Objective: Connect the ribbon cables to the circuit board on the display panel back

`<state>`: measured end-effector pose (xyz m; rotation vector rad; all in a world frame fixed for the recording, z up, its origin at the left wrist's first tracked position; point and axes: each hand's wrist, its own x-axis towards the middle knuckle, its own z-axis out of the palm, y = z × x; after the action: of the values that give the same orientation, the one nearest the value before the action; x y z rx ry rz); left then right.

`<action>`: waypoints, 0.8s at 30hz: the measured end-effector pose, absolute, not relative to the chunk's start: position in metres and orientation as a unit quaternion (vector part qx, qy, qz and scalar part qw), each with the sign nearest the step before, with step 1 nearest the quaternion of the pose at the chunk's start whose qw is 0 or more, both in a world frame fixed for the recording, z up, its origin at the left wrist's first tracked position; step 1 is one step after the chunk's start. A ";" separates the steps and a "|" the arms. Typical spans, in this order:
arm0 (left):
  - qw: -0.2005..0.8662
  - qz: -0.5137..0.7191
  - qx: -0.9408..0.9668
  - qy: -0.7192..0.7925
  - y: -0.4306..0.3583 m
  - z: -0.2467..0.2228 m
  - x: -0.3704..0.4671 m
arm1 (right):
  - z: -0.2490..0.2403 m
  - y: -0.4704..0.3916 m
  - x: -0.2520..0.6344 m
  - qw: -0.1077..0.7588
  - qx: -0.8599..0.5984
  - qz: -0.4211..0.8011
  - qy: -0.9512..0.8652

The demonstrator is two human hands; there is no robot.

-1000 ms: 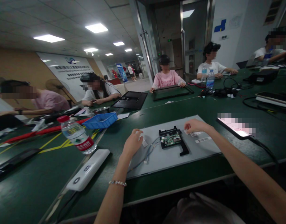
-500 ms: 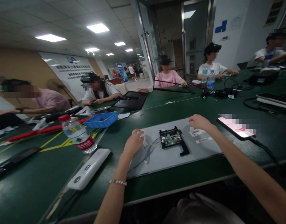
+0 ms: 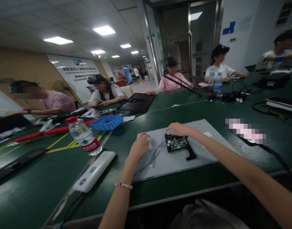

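A flat grey panel [image 3: 157,170] lies on the green table in front of me. On it rests a black bracket [image 3: 191,153] with a green circuit board [image 3: 177,143] set in it; thin grey cables [image 3: 153,156] run from the board to the left. My left hand [image 3: 140,147] is over the panel's left edge, beside a small white tab [image 3: 150,146], its fingers loosely bent and apart. My right hand [image 3: 180,129] reaches over the bracket's far edge with fingers stretched out, nothing visible in them. Its forearm covers part of the panel's labels.
A white power bank [image 3: 95,171] and a water bottle [image 3: 85,136] stand left of the panel, near a blue tray [image 3: 106,123]. A lit phone [image 3: 248,133] with a cable lies at the right. Several people sit around the table; one holds a thin black frame [image 3: 183,83].
My right hand has moved left from the panel's far right side to the bracket's far edge. The left hand stays by the panel's left edge. Across the table, the black frame has turned.
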<state>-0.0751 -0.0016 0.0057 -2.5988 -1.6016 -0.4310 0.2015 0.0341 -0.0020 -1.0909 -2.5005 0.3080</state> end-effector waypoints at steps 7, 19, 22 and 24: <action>0.015 -0.132 -0.843 -0.522 -0.003 0.007 -0.074 | -0.006 0.044 0.191 0.166 -0.419 0.099 -0.887; 0.029 -0.140 -0.850 -0.508 0.000 0.002 -0.077 | 0.011 0.024 0.206 0.141 -0.491 0.016 -0.859; 0.028 -0.141 -0.850 -0.506 -0.001 0.003 -0.077 | 0.018 0.016 0.228 0.139 -0.537 -0.005 -0.832; 0.027 -0.143 -0.850 -0.507 -0.001 0.004 -0.076 | 0.018 0.009 0.246 0.140 -0.559 -0.019 -0.817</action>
<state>-0.0764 -0.0005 0.0040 -2.6247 -1.5646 -0.4411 0.2461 0.0089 0.0181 -1.6148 -2.3600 -0.0536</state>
